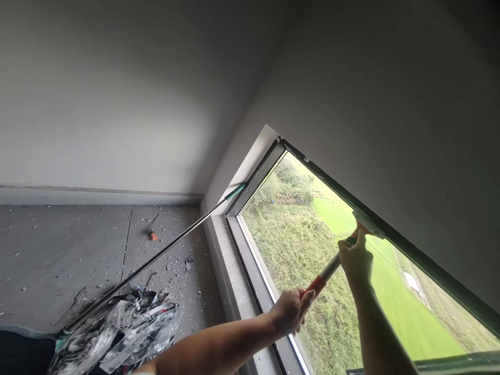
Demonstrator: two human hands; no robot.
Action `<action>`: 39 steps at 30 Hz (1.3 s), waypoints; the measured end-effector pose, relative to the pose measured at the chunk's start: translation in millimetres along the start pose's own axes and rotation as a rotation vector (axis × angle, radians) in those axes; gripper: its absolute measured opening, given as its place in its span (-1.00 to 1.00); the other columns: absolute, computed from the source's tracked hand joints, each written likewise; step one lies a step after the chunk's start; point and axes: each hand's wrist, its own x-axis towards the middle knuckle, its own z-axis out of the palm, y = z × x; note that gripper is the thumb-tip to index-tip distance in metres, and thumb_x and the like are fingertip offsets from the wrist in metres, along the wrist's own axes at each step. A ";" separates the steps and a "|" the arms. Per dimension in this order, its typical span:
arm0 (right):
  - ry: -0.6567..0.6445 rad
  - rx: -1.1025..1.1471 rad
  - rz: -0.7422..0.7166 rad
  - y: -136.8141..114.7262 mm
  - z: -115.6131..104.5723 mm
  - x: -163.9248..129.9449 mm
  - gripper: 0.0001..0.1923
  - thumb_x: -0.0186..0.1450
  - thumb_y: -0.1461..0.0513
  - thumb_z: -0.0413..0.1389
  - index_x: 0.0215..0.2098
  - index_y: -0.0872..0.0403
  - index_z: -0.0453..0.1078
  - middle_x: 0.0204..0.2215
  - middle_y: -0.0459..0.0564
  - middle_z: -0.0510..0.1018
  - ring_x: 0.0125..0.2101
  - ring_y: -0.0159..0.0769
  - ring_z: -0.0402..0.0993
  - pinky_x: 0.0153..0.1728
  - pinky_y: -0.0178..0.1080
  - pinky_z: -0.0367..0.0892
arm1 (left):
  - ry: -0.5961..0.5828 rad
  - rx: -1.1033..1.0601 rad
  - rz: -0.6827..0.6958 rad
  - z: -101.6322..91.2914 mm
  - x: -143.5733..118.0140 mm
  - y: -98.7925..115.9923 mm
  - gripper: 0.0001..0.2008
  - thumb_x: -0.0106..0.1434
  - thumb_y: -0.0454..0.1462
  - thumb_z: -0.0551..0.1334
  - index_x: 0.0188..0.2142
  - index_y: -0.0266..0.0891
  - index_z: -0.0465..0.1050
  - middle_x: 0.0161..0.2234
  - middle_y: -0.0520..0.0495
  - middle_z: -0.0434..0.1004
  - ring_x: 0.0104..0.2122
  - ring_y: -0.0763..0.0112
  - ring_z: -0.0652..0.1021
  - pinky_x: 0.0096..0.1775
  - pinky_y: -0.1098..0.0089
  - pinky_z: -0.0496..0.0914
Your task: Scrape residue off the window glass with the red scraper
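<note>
I see my two bare forearms, no sleeves, watch or rings showing; left hand (pixel 289 311) and right hand (pixel 355 259) ungloved, fingers bare.

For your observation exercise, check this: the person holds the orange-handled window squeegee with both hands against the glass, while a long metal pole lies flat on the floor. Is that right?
Not quite. In the head view the long metal pole leans up against the window frame, not flat. Both the left hand and right hand do grip the orange-handled window squeegee at the glass.

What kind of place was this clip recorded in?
Probably an unfinished or newly built room being cleaned: a bare concrete floor strewn with debris, crumpled plastic sheeting, and both hands working a window squeegee on a large window overlooking green fields.
</note>
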 end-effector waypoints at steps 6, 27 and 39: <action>-0.005 -0.030 0.008 -0.8 -0.3 -0.1 -0.59 0.19 0.14 -0.01 0.00 0.06 0.17 -0.59 -0.13 0.41 -0.70 -0.36 0.29 -0.66 -0.31 0.28 | 0.005 0.003 0.019 -1.5 -0.4 0.7 -0.33 0.14 0.24 -0.04 -0.15 -0.32 0.32 -0.68 0.16 0.22 -0.80 0.59 0.22 -0.78 0.54 0.14; -0.056 -0.149 -0.139 -97.4 53.1 57.0 -0.52 0.20 0.19 -0.07 0.06 0.20 0.09 -0.49 0.06 0.44 -0.48 -0.16 0.46 -0.46 -0.17 0.38 | 0.112 0.041 0.072 -92.6 19.4 59.6 -0.36 0.04 0.31 -0.02 -0.37 -0.25 0.23 -0.73 0.15 0.27 -0.80 0.55 0.29 -0.72 0.53 0.20; -0.122 -0.056 -0.109 -126.4 63.9 66.8 -0.51 0.19 0.20 -0.01 0.06 0.22 0.11 -0.61 -0.02 0.42 -0.62 -0.23 0.38 -0.57 -0.21 0.33 | 0.103 0.069 0.036 -126.4 31.0 68.8 -0.41 0.11 0.26 -0.01 -0.36 -0.26 0.25 -0.74 0.14 0.29 -0.79 0.54 0.31 -0.67 0.53 0.23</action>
